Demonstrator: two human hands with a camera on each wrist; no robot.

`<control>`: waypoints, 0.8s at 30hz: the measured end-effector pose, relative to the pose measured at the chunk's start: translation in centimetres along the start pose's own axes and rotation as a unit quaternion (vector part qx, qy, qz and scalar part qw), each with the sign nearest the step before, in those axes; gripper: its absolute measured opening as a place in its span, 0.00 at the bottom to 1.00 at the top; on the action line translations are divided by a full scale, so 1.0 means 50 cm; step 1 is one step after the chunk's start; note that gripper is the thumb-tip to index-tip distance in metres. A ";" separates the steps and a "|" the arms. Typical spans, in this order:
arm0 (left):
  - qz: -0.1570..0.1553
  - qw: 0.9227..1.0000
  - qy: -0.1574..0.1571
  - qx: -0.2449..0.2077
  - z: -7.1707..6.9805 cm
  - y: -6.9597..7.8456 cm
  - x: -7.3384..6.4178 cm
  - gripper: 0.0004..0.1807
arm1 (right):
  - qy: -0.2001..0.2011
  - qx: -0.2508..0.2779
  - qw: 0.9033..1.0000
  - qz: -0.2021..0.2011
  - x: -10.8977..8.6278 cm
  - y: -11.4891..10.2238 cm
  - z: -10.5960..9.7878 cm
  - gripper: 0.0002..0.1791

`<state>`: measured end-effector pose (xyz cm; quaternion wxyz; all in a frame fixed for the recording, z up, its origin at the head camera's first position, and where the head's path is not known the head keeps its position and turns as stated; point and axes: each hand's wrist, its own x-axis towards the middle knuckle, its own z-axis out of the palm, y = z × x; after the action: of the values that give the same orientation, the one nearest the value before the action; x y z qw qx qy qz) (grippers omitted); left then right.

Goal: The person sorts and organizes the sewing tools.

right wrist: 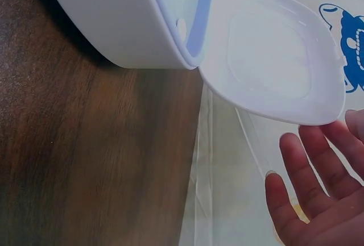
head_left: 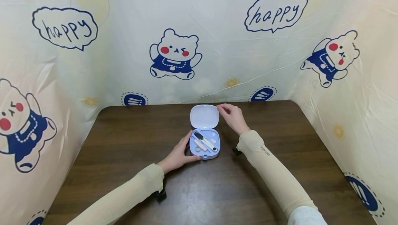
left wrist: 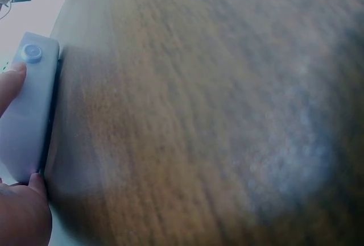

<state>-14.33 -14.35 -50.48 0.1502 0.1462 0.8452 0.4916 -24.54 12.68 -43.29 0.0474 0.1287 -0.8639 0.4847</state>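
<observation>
A small lavender case (head_left: 205, 156) stands on the table with its hinged lid (head_left: 204, 116) raised at the back. My left hand (head_left: 177, 156) grips the case from the left, thumb on the front wall beside a round button (left wrist: 32, 53) and fingers along the side. At the lid's upper right corner, my right hand (head_left: 233, 117) holds the edge between thumb and fingertips; its other fingers (right wrist: 278, 197) spread below. Inside the case lie a slim white tool (head_left: 206, 142) with a dark end, a pale pink strip (head_left: 200, 145) and a small ring (head_left: 198, 149).
The dark wooden table (head_left: 130, 131) spreads around the case. A pale printed cloth (head_left: 217, 62) with bears hangs behind it and along both sides. A dark wrist strap piece (head_left: 160, 195) shows under the left sleeve, another (head_left: 237, 151) under the right.
</observation>
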 end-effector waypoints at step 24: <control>-0.011 1.000 0.005 -0.006 0.001 0.004 -0.001 0.65 | -0.039 0.043 0.998 0.010 -0.027 -0.012 -0.016 0.10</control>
<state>-14.26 -14.23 -50.32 0.1519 0.1338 0.8443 0.4961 -23.14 13.29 -42.65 0.0032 0.1413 -0.8445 0.5165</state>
